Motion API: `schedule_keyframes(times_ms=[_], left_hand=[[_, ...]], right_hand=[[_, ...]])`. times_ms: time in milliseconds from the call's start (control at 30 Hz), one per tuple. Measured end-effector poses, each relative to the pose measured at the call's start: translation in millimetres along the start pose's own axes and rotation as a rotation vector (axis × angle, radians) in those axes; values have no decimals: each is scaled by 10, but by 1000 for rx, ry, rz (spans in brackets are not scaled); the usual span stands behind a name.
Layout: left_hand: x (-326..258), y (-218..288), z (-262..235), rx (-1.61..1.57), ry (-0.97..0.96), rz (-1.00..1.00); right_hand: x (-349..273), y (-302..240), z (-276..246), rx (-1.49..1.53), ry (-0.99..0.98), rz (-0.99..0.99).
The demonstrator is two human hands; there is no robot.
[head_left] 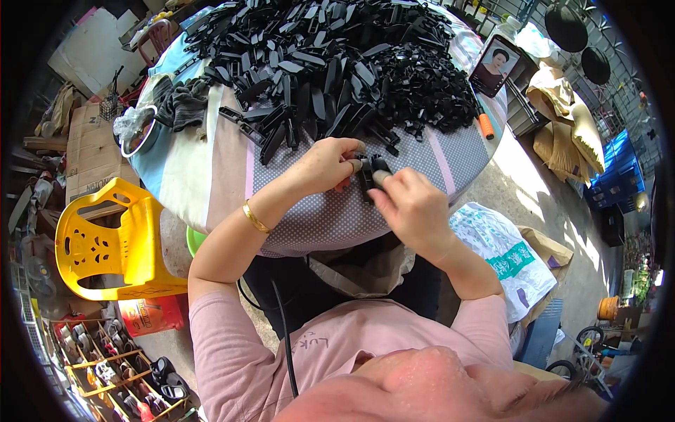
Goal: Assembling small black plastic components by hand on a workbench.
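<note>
Close to the near edge of the cloth-covered round table (309,218), my two hands meet over a small black plastic part (366,181). My left hand (330,165) pinches it from the left, with covers on some fingertips. From the right, my right hand (413,207) grips the same part with thumb and fingers. The part's exact shape is partly hidden by my fingers. Just beyond my hands lies a big heap of long black plastic pieces (316,91). To its right is a pile of smaller black clips (425,88).
An orange-handled tool (485,125) and a propped phone (496,67) are at the table's right. Dark gloves (181,104) and a white bowl (133,144) sit at its left. A yellow chair (112,246) stands left; a white sack (503,264) lies on the right.
</note>
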State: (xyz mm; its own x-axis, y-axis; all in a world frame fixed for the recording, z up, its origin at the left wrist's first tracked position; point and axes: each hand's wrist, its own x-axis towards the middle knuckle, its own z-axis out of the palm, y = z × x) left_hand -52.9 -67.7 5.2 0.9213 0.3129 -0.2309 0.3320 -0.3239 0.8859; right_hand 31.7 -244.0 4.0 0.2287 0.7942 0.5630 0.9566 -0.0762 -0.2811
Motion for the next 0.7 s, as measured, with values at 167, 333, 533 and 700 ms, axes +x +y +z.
schedule_keyframes(times_ms=[167, 333, 533, 700], left_hand=[[5, 41, 8, -63, -76, 16], [14, -20, 72, -188, -76, -6], [-33, 29, 93, -204, 1, -14], [51, -10, 47, 485, 585, 383]], right_hand=[[-28, 242, -24, 63, -113, 138], [-48, 177, 6, 245, -147, 158], [-17, 274, -24, 272, -177, 168], [196, 616, 89, 95, 3, 228]])
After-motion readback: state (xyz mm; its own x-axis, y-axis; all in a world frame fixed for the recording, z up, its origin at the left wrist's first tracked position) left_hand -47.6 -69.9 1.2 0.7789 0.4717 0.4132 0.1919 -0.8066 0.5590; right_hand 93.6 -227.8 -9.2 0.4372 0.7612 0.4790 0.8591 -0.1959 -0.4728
